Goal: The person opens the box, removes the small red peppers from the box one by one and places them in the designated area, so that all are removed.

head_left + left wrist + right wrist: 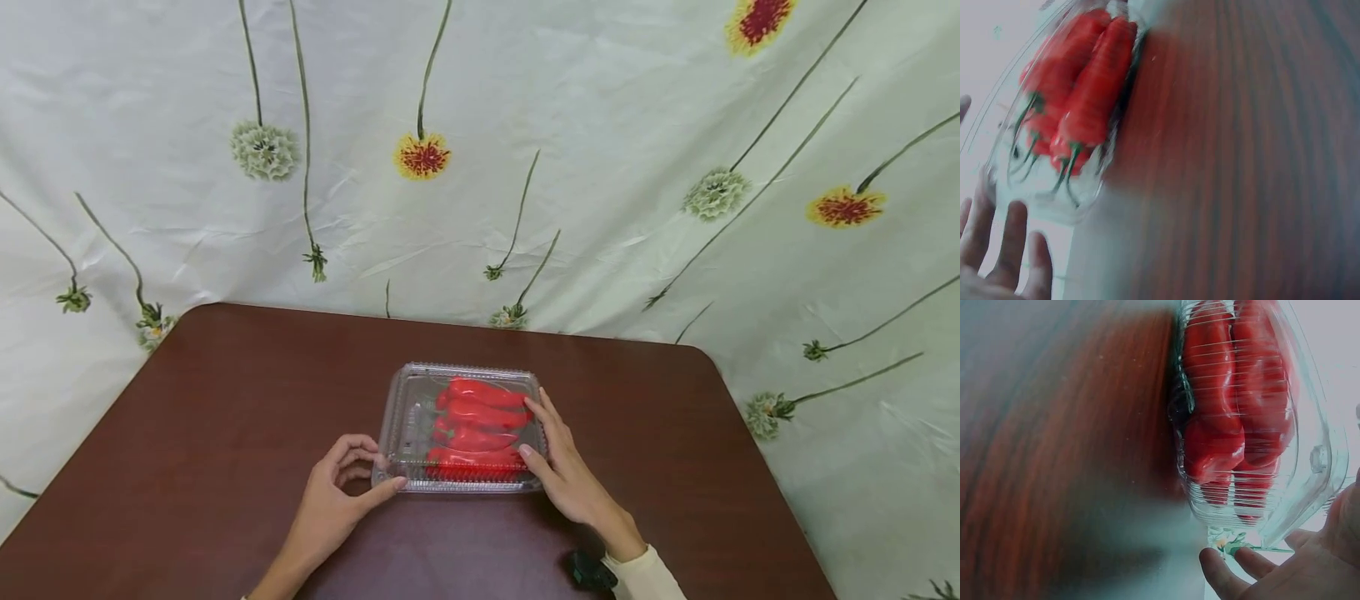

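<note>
Fingers spread, my left hand (pixel 336 493) and right hand (pixel 567 473) flank the clear box (pixel 412 429) of red peppers (pixel 483 415), apparently steadying it; the next move likely calls for even pressure.

A pale cloth (pixel 570 75) printed with white puffballs (pixel 264 151) and red-and-yellow flowers (pixel 422 157) on thin stems (pixel 307 125) hangs beyond the far, left and right edges of the brown, round-cornered counter (pixel 255 408).
</note>
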### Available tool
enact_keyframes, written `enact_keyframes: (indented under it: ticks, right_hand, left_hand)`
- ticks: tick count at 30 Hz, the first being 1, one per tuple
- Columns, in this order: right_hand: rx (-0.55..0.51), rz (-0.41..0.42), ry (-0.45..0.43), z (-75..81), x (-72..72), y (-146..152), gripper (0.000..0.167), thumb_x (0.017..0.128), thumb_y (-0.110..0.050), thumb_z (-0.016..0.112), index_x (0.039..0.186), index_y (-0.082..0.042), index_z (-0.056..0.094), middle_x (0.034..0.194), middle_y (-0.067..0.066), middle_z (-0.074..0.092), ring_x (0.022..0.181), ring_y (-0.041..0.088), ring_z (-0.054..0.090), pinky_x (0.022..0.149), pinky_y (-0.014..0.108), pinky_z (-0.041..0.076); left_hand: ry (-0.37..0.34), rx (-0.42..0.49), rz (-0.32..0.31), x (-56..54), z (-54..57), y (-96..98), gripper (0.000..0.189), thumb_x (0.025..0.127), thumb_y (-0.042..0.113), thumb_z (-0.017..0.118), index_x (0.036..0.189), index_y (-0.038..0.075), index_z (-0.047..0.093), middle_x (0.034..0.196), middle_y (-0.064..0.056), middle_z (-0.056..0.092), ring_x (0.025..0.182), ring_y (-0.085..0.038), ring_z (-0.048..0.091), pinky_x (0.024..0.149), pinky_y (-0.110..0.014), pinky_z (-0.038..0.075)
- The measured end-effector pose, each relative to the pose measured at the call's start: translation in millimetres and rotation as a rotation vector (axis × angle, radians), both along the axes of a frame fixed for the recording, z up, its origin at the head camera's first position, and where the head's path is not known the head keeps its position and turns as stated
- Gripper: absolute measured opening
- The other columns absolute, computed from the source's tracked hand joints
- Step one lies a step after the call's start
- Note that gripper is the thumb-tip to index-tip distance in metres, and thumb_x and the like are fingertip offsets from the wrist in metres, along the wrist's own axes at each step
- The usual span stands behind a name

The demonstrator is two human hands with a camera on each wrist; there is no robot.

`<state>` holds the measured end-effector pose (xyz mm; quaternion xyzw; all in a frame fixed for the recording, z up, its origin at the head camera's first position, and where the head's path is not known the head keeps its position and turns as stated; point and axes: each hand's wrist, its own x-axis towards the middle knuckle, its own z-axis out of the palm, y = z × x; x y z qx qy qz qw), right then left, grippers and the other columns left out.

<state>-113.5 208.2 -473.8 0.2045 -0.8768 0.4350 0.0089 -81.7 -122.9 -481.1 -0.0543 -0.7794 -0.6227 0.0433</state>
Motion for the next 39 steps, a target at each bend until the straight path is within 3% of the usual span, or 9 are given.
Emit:
enact_keyframes:
  ticks: [4, 9, 14, 20, 31, 39]
  right_hand:
    - [0.006, 0.007, -0.017, 1.2, -0.2, -1, 0.067, 0.102, -0.029, 0.055, 0.16, -0.025, 0.021, 0.169, 0.008, 0.003, 0.153, 0.036, 0.011, 0.111, 0.075, 0.011]
    - [0.017, -0.008, -0.004, 0.6, -0.3, -2, 0.065, 0.103, -0.029, 0.054, 0.159, -0.025, 0.023, 0.169, 0.007, 0.004, 0.153, 0.037, 0.013, 0.11, 0.075, 0.015]
    - [0.024, -0.015, 0.004, -1.8, -1.3, -1, 0.061, 0.103, -0.029, 0.053, 0.158, -0.026, 0.026, 0.169, 0.006, 0.004, 0.152, 0.037, 0.014, 0.11, 0.074, 0.019]
    - [0.011, -0.013, 0.001, -0.8, -2.1, -1, 0.061, 0.102, -0.023, 0.054, 0.157, -0.028, 0.028, 0.169, 0.005, 0.006, 0.15, 0.037, 0.018, 0.107, 0.073, 0.025]
    - [0.014, 0.022, 0.004, 2.7, -5.2, 3, 0.059, 0.102, -0.016, 0.053, 0.156, -0.026, 0.031, 0.17, 0.006, 0.007, 0.15, 0.037, 0.019, 0.107, 0.07, 0.025]
    - [-0.018, 0.033, -0.04, 4.6, -5.6, 4, 0.065, 0.104, -0.021, 0.051, 0.161, -0.022, 0.02, 0.169, 0.005, 0.01, 0.151, 0.036, 0.019, 0.11, 0.071, 0.021]
  left_hand:
    - [0.034, 0.053, -0.129, 1.5, -1.9, -13.7, 0.044, 0.088, 0.007, 0.076, 0.12, 0.003, 0.047, 0.109, -0.006, 0.065, 0.103, -0.008, 0.06, 0.084, -0.023, 0.05]
    - [0.098, 0.061, -0.261, -4.6, -2.7, -27.7, 0.032, 0.093, -0.003, 0.065, 0.121, 0.002, 0.05, 0.127, -0.004, 0.061, 0.122, -0.003, 0.052, 0.087, -0.026, 0.049]
    - [0.077, -0.008, -0.259, -13.7, -1.5, -32.8, 0.027, 0.095, 0.005, 0.067, 0.118, 0.012, 0.054, 0.131, -0.001, 0.063, 0.126, 0.002, 0.05, 0.087, -0.026, 0.049]
    - [0.08, -0.043, -0.247, -22.6, -0.3, -32.6, 0.031, 0.093, 0.011, 0.072, 0.117, 0.012, 0.053, 0.136, -0.003, 0.06, 0.125, 0.001, 0.05, 0.087, -0.027, 0.049]
    - [0.024, 0.022, -0.386, -35.9, -5.8, -39.5, 0.056, 0.086, 0.012, 0.079, 0.13, 0.011, 0.045, 0.16, -0.005, 0.034, 0.134, 0.002, 0.038, 0.092, -0.03, 0.048]
    - [0.008, 0.056, -0.434, -38.5, -10.7, -40.8, 0.059, 0.088, 0.007, 0.076, 0.138, 0.011, 0.045, 0.165, -0.007, 0.025, 0.131, 0.002, 0.043, 0.09, -0.033, 0.048]
